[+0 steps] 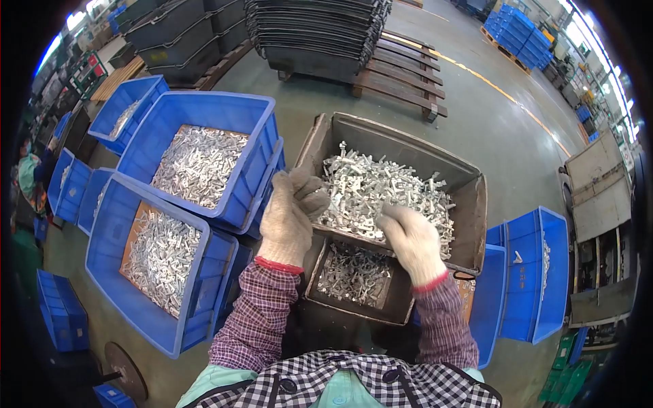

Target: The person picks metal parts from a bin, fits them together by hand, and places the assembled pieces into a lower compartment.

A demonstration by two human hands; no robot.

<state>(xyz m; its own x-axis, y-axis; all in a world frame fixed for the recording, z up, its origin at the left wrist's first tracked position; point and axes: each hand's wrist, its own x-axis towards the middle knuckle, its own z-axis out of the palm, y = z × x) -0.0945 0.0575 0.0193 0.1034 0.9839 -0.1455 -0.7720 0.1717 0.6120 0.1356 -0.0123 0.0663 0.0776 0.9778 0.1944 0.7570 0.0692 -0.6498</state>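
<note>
My left hand (pixel 289 211), in a pale knit glove with grey fingers, is raised over the left end of a worn grey bin (pixel 408 134). Its fingers are curled in; whatever they hold is hidden. The bin holds a heap of small silvery metal parts (pixel 381 187). At the near side of this heap is my gloved right hand (pixel 415 245), fingers bent together at the parts. I cannot make out what sits between its fingertips. Below both hands stands a smaller grey bin (pixel 323 299) with darker small metal parts (pixel 354 275) in it.
Blue crates (pixel 204 102) with metal parts stand at the left, one nearer (pixel 146 340). More blue crates (pixel 520 292) stand at the right. Beyond the grey bin are a wooden pallet (pixel 401 75) and stacked dark bins (pixel 316 41). A round metal disc (pixel 126 370) is at lower left.
</note>
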